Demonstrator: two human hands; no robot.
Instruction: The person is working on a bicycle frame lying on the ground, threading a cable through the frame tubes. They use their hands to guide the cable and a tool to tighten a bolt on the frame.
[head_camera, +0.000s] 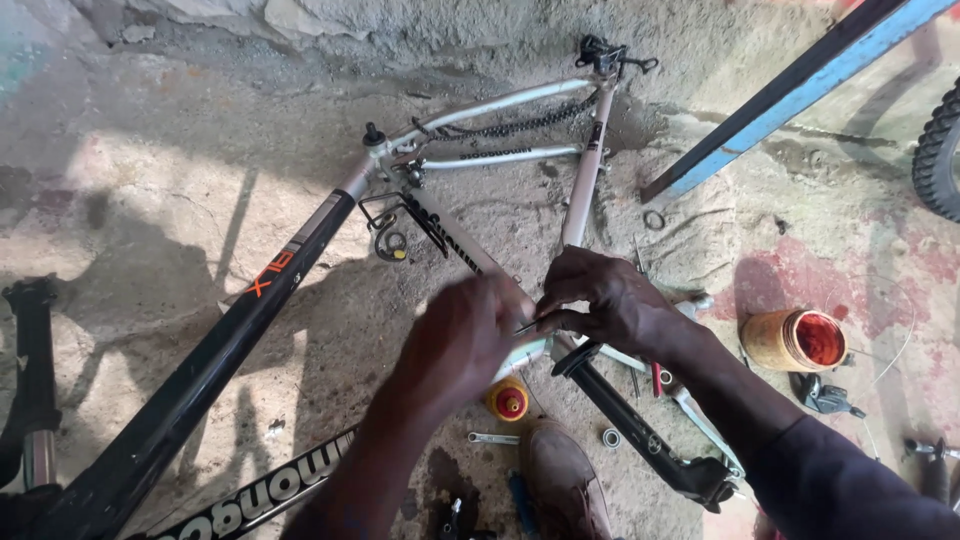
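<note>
Bicycle frame (330, 215), black and silver, lying flat on the concrete floor (150, 170). Head view: I see both hands meeting over the frame's bottom junction. My right hand (608, 300) is curled narrow, fingers pinching a thin dark tool (527, 326) at its tip. My left hand (462, 335) is blurred, loosely curled against the same spot; whether it grips anything I cannot tell. A black crank arm (640, 430) lies just below. An orange tin (795, 341) stands to the right, well apart.
</note>
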